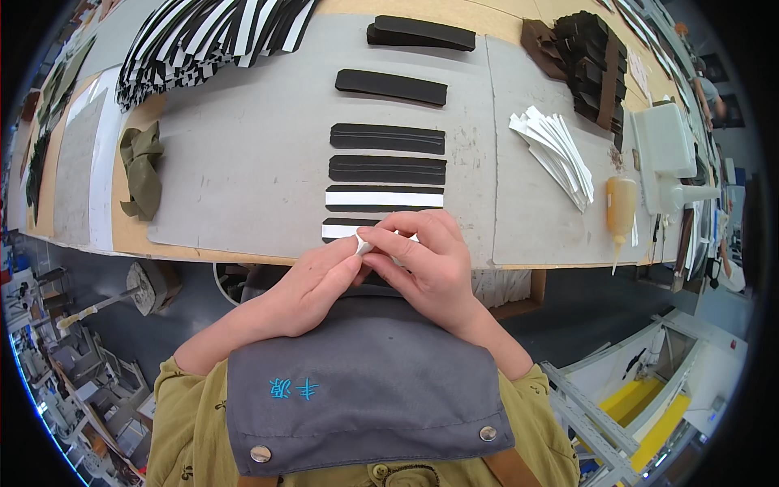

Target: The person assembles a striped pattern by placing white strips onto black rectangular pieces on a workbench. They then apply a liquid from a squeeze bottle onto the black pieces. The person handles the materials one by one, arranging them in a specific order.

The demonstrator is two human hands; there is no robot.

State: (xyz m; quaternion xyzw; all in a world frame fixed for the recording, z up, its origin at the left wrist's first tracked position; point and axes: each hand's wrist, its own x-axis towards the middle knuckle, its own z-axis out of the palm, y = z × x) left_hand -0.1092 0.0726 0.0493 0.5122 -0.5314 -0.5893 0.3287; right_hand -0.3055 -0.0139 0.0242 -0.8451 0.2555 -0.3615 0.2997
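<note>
My left hand and my right hand meet at the table's near edge. Between their fingertips they pinch a small white strip, mostly hidden by the fingers. Just beyond lies a black strip with a white band, partly covered by my right hand. Another white-banded black strip is behind it. Farther up the column come two plain black strips with lengthwise lines, the nearer strip and the farther strip. Past them sit a black strip pile and a thicker black strip pile.
A fan of white strips lies to the right, near a bottle of amber liquid and a white container. Dark brown bundled pieces are far right. Black-and-white strips heap far left, above an olive scrap.
</note>
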